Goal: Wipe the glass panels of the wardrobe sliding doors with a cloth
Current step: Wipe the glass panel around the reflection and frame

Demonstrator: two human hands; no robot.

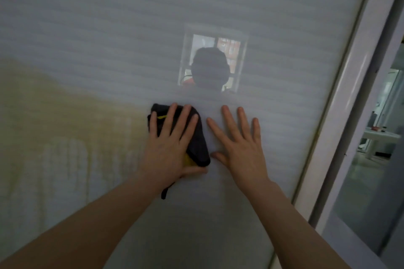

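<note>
Our left hand spread flat on the folded dark grey cloth with yellow trim, its long axis seemingly upright, against the frosted ribbed glass door panel, right hand splayed bare just beside it

single head view, close to glass panel, facing it squarely, tilted slightly down, wide-angle.

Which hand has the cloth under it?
The left hand. It presses the dark cloth flat on the glass panel. The right hand rests bare on the glass beside it.
</note>
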